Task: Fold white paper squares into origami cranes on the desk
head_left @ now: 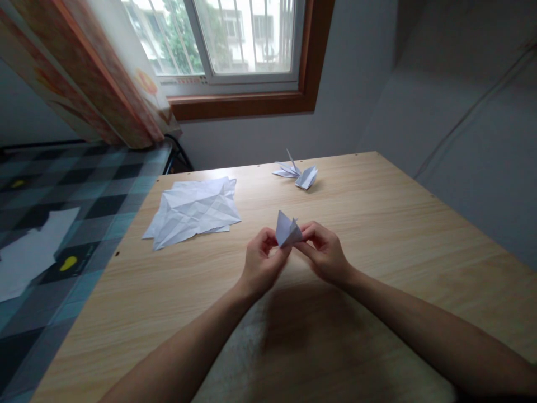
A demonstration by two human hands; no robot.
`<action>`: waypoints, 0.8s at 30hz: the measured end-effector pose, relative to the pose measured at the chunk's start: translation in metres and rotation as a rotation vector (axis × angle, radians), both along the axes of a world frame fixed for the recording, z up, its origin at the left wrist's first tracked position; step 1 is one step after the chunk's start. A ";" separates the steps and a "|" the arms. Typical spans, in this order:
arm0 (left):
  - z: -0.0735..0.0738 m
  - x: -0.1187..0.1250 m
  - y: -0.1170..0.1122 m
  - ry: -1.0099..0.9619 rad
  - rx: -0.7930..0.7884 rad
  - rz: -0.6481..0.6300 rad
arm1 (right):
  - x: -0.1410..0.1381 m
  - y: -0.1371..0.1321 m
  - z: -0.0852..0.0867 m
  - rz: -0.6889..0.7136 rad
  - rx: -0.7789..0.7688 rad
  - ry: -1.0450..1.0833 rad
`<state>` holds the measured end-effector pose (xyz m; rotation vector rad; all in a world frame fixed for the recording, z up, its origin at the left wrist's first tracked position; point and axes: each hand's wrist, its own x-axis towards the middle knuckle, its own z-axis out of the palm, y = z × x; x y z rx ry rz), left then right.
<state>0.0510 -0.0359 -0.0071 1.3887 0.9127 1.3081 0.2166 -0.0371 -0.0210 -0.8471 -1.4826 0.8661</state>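
Between my two hands is a small piece of folded white paper (pixel 287 230), held above the wooden table (pixel 403 235). My left hand (pixel 264 263) pinches its lower left side, with the thumb along the bottom edge. On the right side, my right hand (pixel 325 250) grips the paper between thumb and fingers. A pointed flap stands up at the paper's top left, and a smaller uneven tip shows at the right. The fingertips behind the paper are partly hidden.
Creased white sheets (pixel 197 210) lie stacked at the table's back left. Folded paper figures (pixel 306 177) stand near the far edge. Left of the table, a checked bed cover (pixel 104 193) carries more white paper (pixel 33 252). A window (pixel 251 39) and curtain (pixel 96 67) are behind.
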 end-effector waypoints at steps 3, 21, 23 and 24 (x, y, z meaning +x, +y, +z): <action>0.000 0.000 0.001 0.017 -0.023 0.028 | 0.000 0.000 0.001 0.006 -0.007 -0.001; 0.003 -0.004 -0.004 0.350 0.442 0.255 | 0.002 -0.006 0.005 -0.001 0.052 -0.074; 0.002 -0.003 -0.004 0.331 0.376 0.239 | 0.003 -0.005 0.003 -0.010 0.047 -0.065; 0.001 -0.003 -0.004 0.315 0.330 0.227 | 0.003 -0.004 0.002 -0.024 0.035 -0.059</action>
